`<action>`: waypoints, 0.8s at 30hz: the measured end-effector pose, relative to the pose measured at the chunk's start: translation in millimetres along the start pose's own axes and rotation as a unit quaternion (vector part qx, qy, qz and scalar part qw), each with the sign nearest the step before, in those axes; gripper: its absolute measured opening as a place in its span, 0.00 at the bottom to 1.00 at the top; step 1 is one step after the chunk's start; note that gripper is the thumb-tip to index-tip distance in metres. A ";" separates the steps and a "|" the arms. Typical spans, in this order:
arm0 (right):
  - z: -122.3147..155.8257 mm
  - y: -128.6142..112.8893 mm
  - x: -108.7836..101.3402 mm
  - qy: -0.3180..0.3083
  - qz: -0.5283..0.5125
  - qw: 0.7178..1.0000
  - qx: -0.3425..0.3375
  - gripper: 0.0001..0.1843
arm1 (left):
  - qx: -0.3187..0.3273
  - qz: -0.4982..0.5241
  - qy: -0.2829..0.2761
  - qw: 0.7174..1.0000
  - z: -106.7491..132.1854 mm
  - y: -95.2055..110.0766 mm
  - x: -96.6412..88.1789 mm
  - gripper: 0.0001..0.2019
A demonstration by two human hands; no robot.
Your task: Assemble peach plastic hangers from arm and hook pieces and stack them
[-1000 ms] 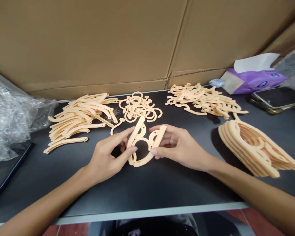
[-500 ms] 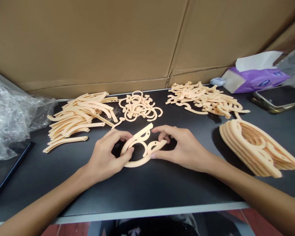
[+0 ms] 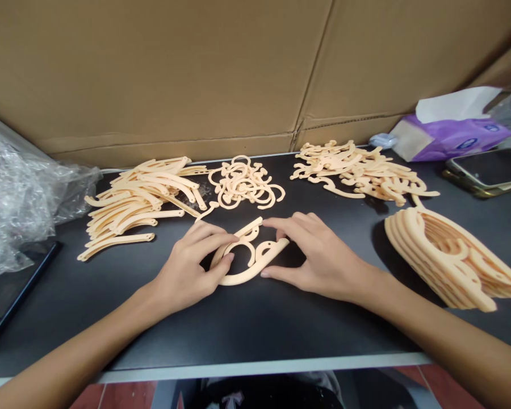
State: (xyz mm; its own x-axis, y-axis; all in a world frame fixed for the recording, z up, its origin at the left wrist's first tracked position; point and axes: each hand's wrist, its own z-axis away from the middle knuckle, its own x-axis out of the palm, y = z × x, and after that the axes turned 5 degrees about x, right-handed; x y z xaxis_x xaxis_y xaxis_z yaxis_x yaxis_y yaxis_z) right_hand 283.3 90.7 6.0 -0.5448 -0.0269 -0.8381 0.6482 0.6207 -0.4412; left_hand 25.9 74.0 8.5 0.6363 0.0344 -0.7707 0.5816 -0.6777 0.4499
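Now — left hand [image 3: 183,270], right hand [image 3: 315,255]: fingers [image 3: 281,224] spread on peach plastic cutout [image 3: 247,275] — purple pack [image 3: 460,142] holding tissues [image 3: 455,105].

curved peach plastic piece [image 3: 247,276] | flat — seemingly two joined | black tabletop [image 3: 255,324]

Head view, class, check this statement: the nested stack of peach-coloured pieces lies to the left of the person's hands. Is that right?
No. The head view shows the nested stack of peach-coloured pieces to the right of the person's hands, beyond the right hand, not left of the left hand.
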 end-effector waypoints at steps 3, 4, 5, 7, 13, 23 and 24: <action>-1.4 1.2 -0.8 0.004 0.009 1.000 -0.013 0.31 | 0.010 0.013 -0.001 1.000 0.8 -0.7 1.3 0.10; -1.6 1.8 -0.9 0.008 0.004 1.000 -0.016 0.31 | 0.015 0.016 -0.002 1.000 0.9 -0.9 1.5 0.10; -1.7 2.5 -0.9 0.012 -0.002 1.000 -0.020 0.31 | 0.021 0.020 -0.003 1.000 1.0 -1.0 1.5 0.11; -1.3 3.7 -0.6 0.010 -0.018 0.999 -0.028 0.34 | 0.033 0.027 -0.007 0.999 0.9 -0.5 0.8 0.11; 0.3 2.6 -0.2 -0.045 -0.027 0.998 -0.029 0.41 | 0.064 0.049 -0.060 0.995 -0.7 3.2 -4.6 0.20; -2.6 -1.3 -7.1 0.013 -0.007 1.000 -0.006 0.20 | 0.006 -0.013 -0.031 0.999 -0.2 -5.2 -7.1 0.20; -2.7 -1.1 -7.2 0.016 -0.008 1.000 -0.010 0.18 | -0.005 -0.025 -0.020 0.999 -1.0 -6.5 -6.9 0.18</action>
State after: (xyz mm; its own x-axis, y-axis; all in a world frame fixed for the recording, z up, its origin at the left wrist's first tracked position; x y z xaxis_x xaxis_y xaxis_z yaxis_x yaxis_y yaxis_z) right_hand 285.1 92.3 13.4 -0.5725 -0.0125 -0.8198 0.6281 0.6360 -0.4483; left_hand 18.2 78.9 11.4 0.5858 0.0377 -0.8096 0.6169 -0.6686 0.4153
